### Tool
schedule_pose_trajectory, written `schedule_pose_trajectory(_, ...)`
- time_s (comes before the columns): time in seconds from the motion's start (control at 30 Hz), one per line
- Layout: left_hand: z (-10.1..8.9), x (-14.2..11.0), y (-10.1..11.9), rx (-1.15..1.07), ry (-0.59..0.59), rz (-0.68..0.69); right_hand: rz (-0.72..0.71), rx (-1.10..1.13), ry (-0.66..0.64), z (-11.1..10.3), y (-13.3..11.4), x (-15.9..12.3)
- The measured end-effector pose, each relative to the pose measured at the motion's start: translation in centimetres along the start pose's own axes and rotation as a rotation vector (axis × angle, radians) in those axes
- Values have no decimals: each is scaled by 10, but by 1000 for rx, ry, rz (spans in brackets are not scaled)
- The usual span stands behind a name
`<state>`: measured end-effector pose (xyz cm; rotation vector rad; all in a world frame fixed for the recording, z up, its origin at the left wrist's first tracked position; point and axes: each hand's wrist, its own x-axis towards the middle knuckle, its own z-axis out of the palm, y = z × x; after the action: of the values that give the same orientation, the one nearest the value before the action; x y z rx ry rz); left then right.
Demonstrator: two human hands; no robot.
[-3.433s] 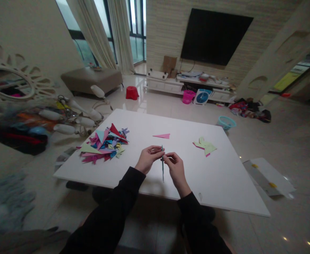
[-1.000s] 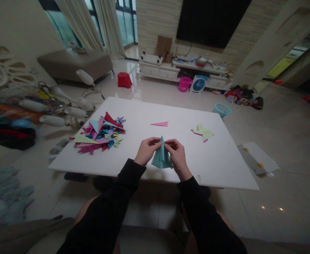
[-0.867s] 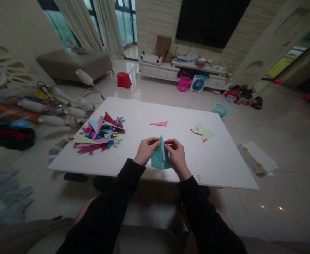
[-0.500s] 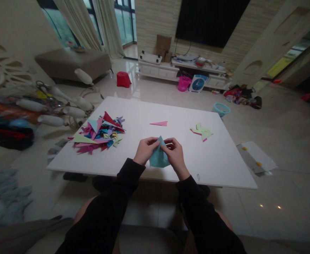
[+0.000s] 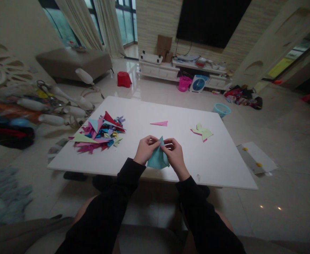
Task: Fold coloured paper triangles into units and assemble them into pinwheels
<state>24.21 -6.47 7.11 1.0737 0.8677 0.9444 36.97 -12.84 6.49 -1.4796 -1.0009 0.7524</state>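
Observation:
Both my hands hold a folded teal paper (image 5: 157,159) just above the near edge of the white table (image 5: 224,165). My left hand (image 5: 145,150) pinches its upper left side, fingers closed. My right hand (image 5: 174,155) pinches the top right, fingers closed on the paper near its tip. The paper hangs as a rough triangle between the hands, tip up.
A heap of coloured paper scraps (image 5: 99,137) lies at the table's left. A pink paper triangle (image 5: 159,123) sits mid-table, and a folded green-and-pink piece (image 5: 203,132) lies to the right. A white board (image 5: 255,161) lies on the floor right of the table.
The teal paper, seen edge-on 3.4 s ago, has been opened out into a broad triangle. Over the last second it tilted slightly left and my hands closed in near its tip.

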Motion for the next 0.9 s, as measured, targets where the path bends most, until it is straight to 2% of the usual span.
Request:
schedule_pose_trajectory(0.27,-1,1,0,55,20,81,-47,6,-18,1,-2,-3)
schedule_pose_trajectory(0.4,-2,2,0,46,27,85,-13,79,-34,0,0,-1)
schedule_pose_trajectory(0.63,-5,4,0,32,31,57,-13,137,37,-3,-1,1)
schedule_pose_trajectory(0.9,-3,1,2,60,12,62,27,111,-18,-3,-5,-3)
